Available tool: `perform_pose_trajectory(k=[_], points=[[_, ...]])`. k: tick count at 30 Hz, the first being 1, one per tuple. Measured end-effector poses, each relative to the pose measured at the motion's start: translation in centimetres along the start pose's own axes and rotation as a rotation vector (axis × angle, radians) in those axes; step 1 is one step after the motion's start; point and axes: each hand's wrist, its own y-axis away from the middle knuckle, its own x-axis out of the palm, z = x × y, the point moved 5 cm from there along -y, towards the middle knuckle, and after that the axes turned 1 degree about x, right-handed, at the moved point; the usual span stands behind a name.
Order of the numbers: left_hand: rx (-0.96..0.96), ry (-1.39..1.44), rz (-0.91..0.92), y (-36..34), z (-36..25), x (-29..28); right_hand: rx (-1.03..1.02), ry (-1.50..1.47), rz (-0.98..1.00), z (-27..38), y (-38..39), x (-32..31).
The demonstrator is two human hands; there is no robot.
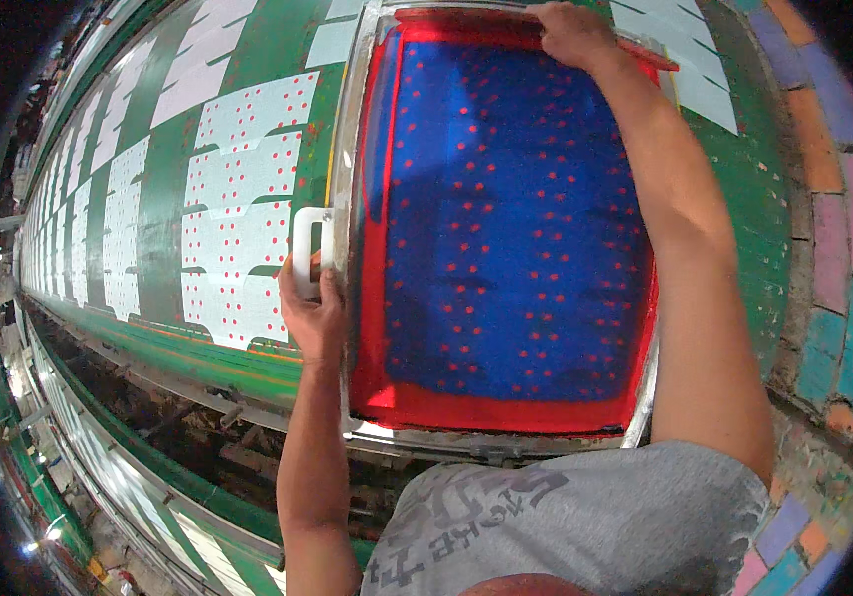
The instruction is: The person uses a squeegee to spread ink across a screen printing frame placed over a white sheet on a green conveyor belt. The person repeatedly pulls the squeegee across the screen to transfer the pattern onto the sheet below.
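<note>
A screen-printing frame (343, 159) lies on a green table, its blue mesh (506, 248) dotted with red and bordered by red ink. My left hand (309, 313) is wrapped round the white handle (304, 238) on the frame's left side. My right hand (575, 38) reaches to the far end of the screen, its fingers gripping a long red-smeared squeegee (466, 20) that lies crosswise there. White cut pieces (238, 228) printed with red dots are laid out left of the frame.
The long green table (163, 149) runs off to the left with several rows of white pieces. Along the lower left are rails (129, 437) and another long table. At the right is a strip of coloured paving blocks (829, 248) beside the table's edge.
</note>
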Motion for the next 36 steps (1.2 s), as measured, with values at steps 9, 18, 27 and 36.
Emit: perform_pose_trajectory(k=[9,18,27,36], points=[[0.017,-0.022,-0.011,-0.1,-0.4,-0.1,-0.094,0.045,0.169,-0.1,-0.2,-1.2],[0.09,0.04,-0.016,-0.5,0.0,0.2,-0.138,-0.034,0.176,6.5,10.4,-4.6],[0.242,0.049,-0.09,-1.3,0.6,0.6,-0.144,-0.141,0.273,16.3,27.0,-8.9],[0.212,0.014,-0.122,-0.9,-0.1,-0.3,-0.076,-0.198,0.31,25.6,41.7,-11.9]])
